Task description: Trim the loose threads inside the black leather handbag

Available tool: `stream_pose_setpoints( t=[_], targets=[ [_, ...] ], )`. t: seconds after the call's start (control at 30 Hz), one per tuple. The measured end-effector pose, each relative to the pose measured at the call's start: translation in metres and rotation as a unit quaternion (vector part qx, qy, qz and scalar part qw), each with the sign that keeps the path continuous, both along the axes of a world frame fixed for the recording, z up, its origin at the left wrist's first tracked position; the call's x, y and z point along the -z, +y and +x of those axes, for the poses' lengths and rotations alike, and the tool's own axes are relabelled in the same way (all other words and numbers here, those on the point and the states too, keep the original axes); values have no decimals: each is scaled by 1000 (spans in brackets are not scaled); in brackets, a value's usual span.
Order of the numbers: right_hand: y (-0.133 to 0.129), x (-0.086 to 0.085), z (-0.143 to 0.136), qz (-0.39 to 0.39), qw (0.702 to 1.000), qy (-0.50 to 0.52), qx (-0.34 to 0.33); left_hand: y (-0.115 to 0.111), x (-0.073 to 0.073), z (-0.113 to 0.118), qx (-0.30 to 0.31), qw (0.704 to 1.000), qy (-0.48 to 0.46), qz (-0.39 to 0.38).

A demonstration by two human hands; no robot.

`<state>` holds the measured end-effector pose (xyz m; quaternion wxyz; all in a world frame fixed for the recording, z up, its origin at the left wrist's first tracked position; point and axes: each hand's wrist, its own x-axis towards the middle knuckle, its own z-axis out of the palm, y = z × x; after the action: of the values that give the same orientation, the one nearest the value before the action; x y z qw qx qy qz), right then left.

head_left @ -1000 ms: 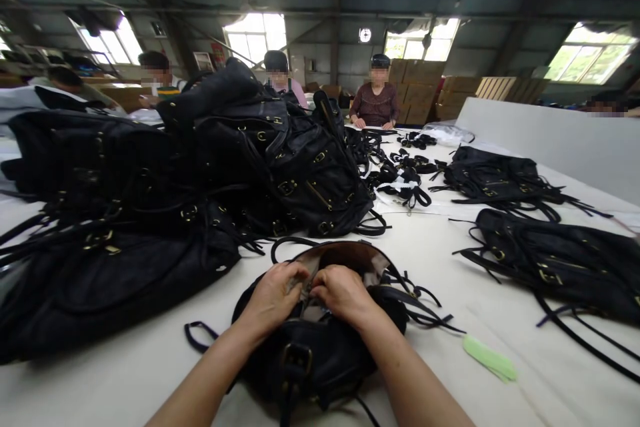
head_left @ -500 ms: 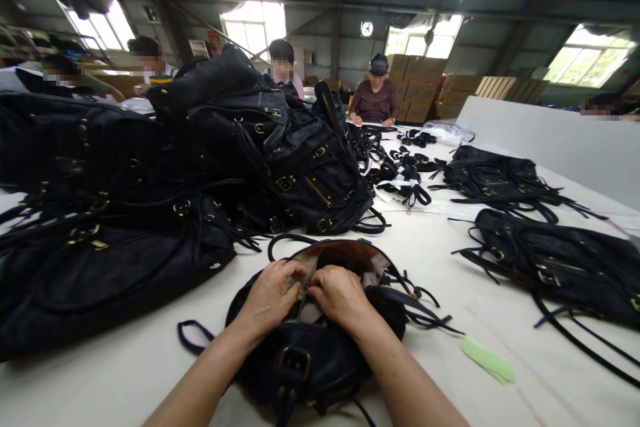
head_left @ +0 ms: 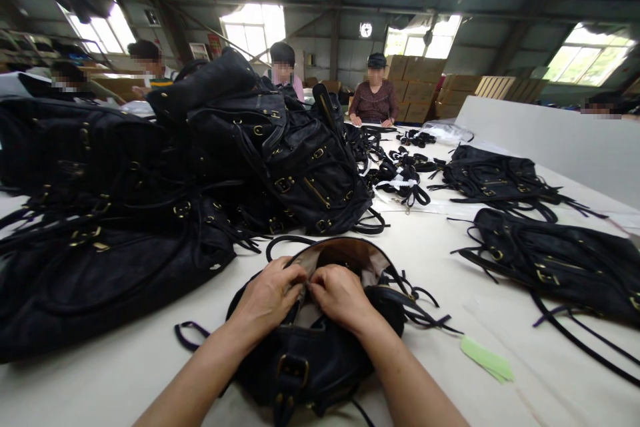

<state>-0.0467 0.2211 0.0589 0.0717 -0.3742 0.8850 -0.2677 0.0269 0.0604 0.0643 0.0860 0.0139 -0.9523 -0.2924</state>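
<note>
A black leather bag (head_left: 320, 353) with brass buckles lies open in front of me on the white table (head_left: 440, 260), its brown lining (head_left: 345, 253) showing. My left hand (head_left: 267, 297) and my right hand (head_left: 340, 293) meet at the bag's mouth, both pinching the pale inner lining near the opening. Fingertips of the two hands almost touch. Thin black straps trail from the bag to the right.
A big heap of black bags (head_left: 165, 180) fills the left side. More bags (head_left: 560, 260) lie at the right, loose straps (head_left: 405, 173) in the middle. A green paper tag (head_left: 487, 359) lies near my right arm. Several people sit at the far end.
My hands have drawn slightly closer together on the lining; the bag and the rest of the table look the same.
</note>
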Motion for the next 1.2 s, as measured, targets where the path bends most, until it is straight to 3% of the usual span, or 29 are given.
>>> stream_pose_setpoints(
  t=[0.2, 0.53, 0.93, 1.03, 1.2],
  targets=[
    [5, -2, -7, -38, 998, -45, -9, 1, -16, -6, 34, 999, -16, -20],
    [4, -3, -5, -19, 999, -33, 3, 11, -18, -9, 24, 990, -23, -134],
    [3, -9, 0, -8, 1000, -26, 13, 14, -8, -9, 19, 954, 65, -293],
    [13, -20, 1, -36, 999, -16, 14, 14, -16, -9, 33, 947, 71, -311],
    [28, -42, 7, -144, 989, 6, 38, 4, -43, 9, 63, 917, 143, -368]
  ],
)
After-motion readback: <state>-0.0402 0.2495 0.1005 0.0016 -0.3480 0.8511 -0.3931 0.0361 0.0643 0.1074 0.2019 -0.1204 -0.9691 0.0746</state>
